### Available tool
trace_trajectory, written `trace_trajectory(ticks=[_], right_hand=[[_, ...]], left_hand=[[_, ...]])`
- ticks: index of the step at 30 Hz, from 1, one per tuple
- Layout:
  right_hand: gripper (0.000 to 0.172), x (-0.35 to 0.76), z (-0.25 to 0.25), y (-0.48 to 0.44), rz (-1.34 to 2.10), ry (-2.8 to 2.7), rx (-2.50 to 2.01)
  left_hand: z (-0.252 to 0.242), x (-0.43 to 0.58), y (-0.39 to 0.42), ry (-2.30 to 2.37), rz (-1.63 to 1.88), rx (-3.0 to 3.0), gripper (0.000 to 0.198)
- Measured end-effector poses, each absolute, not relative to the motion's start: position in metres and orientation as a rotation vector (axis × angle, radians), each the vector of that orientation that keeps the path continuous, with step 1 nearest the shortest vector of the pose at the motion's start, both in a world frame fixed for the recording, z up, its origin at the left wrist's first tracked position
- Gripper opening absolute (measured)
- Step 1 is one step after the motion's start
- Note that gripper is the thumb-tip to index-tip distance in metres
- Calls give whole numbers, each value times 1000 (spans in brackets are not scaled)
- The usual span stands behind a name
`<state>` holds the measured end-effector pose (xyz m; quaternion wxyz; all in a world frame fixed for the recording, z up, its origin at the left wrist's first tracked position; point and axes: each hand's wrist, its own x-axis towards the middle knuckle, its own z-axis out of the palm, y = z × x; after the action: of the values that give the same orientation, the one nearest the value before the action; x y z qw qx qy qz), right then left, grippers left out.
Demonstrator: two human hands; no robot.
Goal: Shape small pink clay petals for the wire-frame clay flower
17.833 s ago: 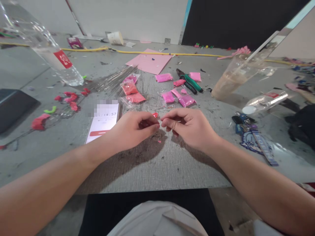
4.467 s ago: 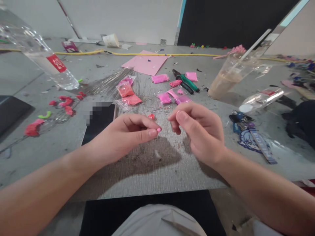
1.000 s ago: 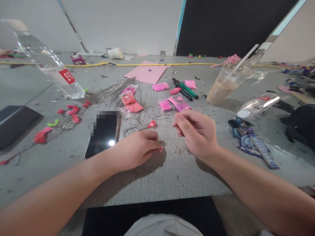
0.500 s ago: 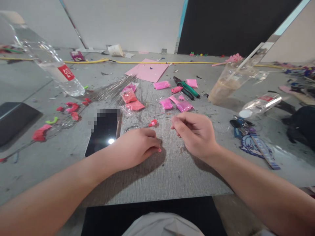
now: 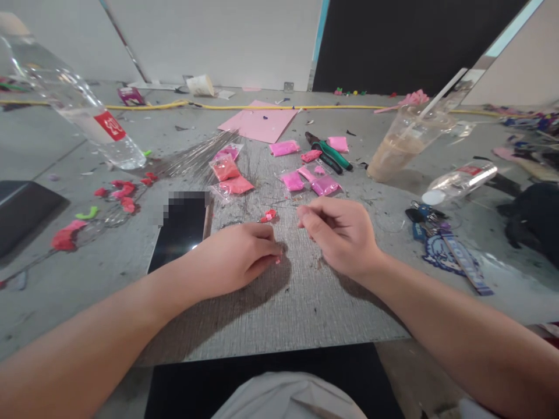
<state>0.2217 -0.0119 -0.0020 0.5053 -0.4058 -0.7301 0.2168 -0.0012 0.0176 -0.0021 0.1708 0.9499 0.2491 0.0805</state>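
Observation:
My left hand (image 5: 244, 256) rests low over the grey table, its fingers pinched on a small pink piece of clay (image 5: 278, 261) that peeks out at the fingertips. Opposite it, my right hand (image 5: 340, 235) is curled with thumb and index finger pressed together; whatever might be between them is hidden. Just beyond the left hand lies a small red and pink clay shape (image 5: 269, 216) on a thin wire. Past both hands are bags of red clay (image 5: 236, 185) and bags of pink clay (image 5: 326, 186). A phone (image 5: 181, 230) lies beside the left wrist.
Green-handled pliers (image 5: 334, 156), a bundle of thin wires (image 5: 196, 156) and a pink sheet (image 5: 262, 120) lie farther back. A tall water bottle (image 5: 94, 119) stands left. An iced drink cup (image 5: 397, 142), a lying bottle (image 5: 460, 181) and keys with charms (image 5: 443, 250) are right.
The view has shifted slightly, so the table things appear a little farther left. Both hands keep nearly the same closed pose and place.

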Motion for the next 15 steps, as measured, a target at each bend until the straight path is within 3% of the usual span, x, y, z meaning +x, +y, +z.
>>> trace_trajectory(ticks=[6,11,15], right_hand=[[34,223,-4,-11,545,-1759,-989],[6,225,-11,-10,598,-1642,-1005],[11,226,-13,-10,606,-1658,-1004]], left_hand=[[-2,-5,25,1033,346,2750,26],[-6,-10,29,1253,487,2671,26],[-6,-7,24,1105,384,2663,26]])
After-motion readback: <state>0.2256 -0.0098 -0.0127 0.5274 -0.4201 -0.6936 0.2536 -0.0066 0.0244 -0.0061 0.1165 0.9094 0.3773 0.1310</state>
